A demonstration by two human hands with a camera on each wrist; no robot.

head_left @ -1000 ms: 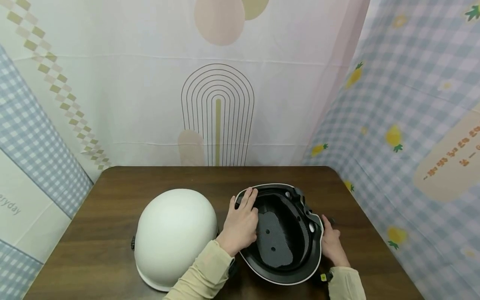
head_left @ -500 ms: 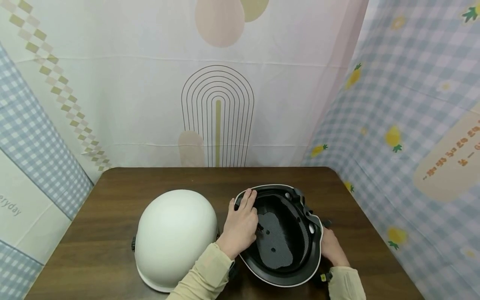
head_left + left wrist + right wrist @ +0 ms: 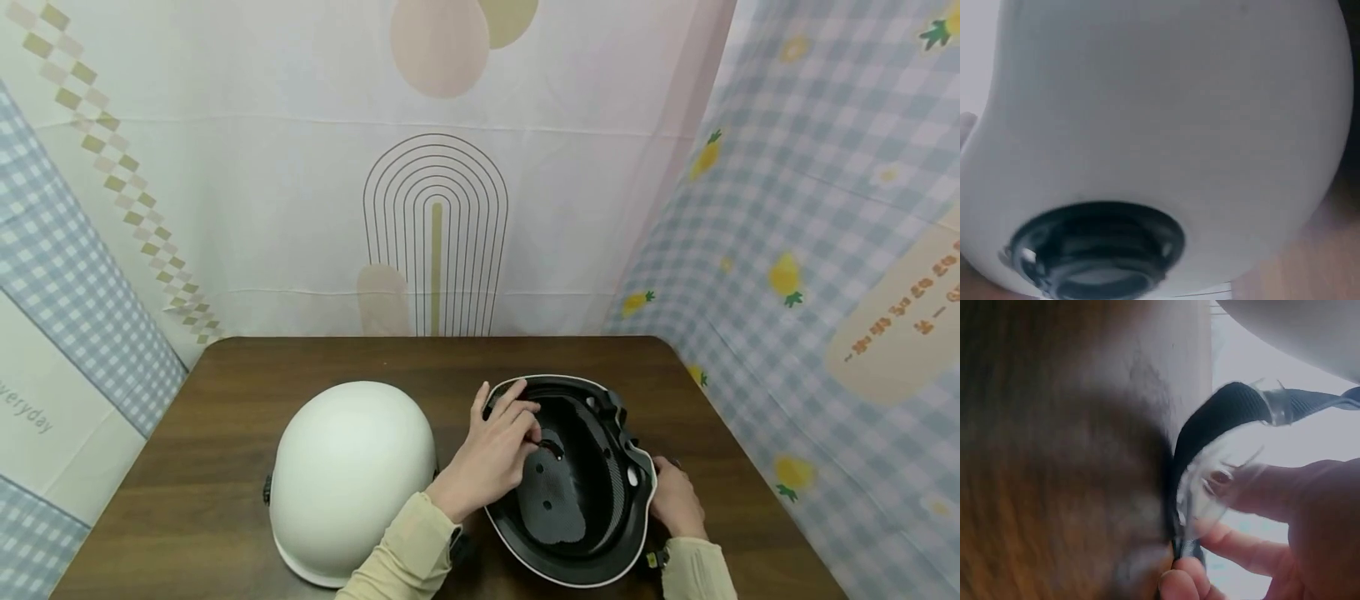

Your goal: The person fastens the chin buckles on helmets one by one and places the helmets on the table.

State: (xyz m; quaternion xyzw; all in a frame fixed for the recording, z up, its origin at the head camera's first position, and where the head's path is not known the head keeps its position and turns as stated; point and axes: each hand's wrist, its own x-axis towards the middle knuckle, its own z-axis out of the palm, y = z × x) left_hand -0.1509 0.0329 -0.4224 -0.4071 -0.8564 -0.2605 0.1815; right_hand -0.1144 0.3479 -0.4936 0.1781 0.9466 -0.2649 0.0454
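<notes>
An upturned white helmet with black lining sits right of centre, and a grey pad shows inside it. Over its left rim is my left hand, thumb and forefinger pinching a short dark strap, the other fingers raised. At the helmet's right side my right hand grips a black webbing strap with a clear plastic piece on it, between thumb and fingers in the right wrist view. A white shell with a dark round fitting fills the left wrist view.
Crown up, a second white helmet stands on the left of the brown wooden table, close to my left forearm. A printed white cloth hangs behind, with a blue checked cloth to the right.
My left fingers have lifted from the rim and drawn together on the dark strap. The upturned helmet has shifted slightly right and nearer. My right hand's fingers have curled in more.
</notes>
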